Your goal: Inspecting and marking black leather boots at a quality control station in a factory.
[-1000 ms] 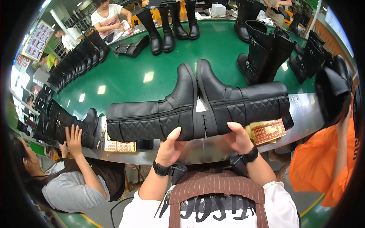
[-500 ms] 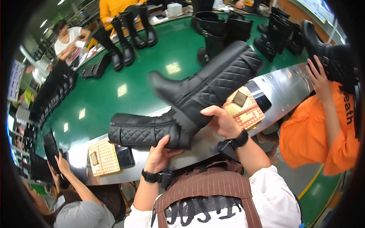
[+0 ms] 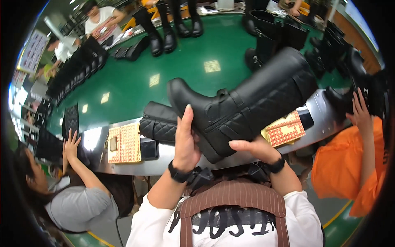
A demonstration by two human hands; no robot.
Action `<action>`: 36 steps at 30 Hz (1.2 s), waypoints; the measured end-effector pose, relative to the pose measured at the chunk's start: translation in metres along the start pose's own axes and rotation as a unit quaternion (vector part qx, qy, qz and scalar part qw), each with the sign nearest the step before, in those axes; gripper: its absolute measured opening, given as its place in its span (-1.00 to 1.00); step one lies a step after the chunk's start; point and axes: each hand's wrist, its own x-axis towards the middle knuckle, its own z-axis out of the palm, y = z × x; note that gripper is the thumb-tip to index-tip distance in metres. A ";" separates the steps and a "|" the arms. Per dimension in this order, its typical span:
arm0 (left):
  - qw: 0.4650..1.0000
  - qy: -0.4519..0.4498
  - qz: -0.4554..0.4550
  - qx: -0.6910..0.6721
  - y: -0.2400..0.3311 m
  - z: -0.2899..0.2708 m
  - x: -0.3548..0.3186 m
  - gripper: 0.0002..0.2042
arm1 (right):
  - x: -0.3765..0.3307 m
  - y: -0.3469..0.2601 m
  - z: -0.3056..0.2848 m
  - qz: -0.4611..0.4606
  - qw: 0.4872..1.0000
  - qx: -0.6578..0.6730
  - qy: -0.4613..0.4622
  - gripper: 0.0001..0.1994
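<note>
A tall black boot (image 3: 247,103) with quilted panels, straps and a small bow is held up in front of me, its toe to the left and its shaft slanting up to the right. My left hand (image 3: 187,144) grips the boot near its sole, thumb up along the foot. Under the heel and lower shaft, my right hand (image 3: 259,149) supports it with the thumb on the leather. Behind the held boot, a second quilted boot (image 3: 158,123) lies at the steel edge, partly hidden by the first boot and my left hand.
A green tabletop (image 3: 135,90) with a steel edge (image 3: 94,142) curves ahead. Patterned sheets (image 3: 125,144) and a dark phone-like slab (image 3: 149,149) lie left; another sheet stack (image 3: 286,129) lies right. Boots (image 3: 78,70) stand around the far side. Co-workers flank me, one in orange (image 3: 341,164).
The held boot has turned so its bow and strap side now faces me. My left hand has moved from the lying boot to the held one. The view has shifted.
</note>
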 end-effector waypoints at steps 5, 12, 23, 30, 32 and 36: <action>0.995 -0.020 0.085 -0.040 0.006 0.020 -0.006 -0.54 | -0.036 -0.076 0.011 0.138 0.901 -0.396 -0.107 -0.77; 0.992 0.024 0.116 -0.040 0.010 0.028 -0.014 -0.33 | 0.014 -0.068 0.033 -0.332 0.826 -0.433 0.143 -0.80; 0.982 0.037 0.184 -0.004 0.014 0.028 -0.024 -0.28 | 0.023 -0.068 0.042 -0.306 0.806 -0.502 0.063 -0.84; 0.982 0.049 0.180 -0.039 0.022 0.015 -0.021 -0.30 | 0.001 -0.073 0.044 -0.332 0.810 -0.482 0.036 -0.81; 0.982 0.050 0.169 -0.060 0.025 0.013 -0.020 -0.30 | -0.007 -0.078 0.042 -0.358 0.814 -0.457 0.016 -0.79; 0.982 0.044 0.180 -0.040 0.022 0.020 -0.023 -0.29 | 0.006 -0.071 0.040 -0.365 0.807 -0.449 0.122 -0.82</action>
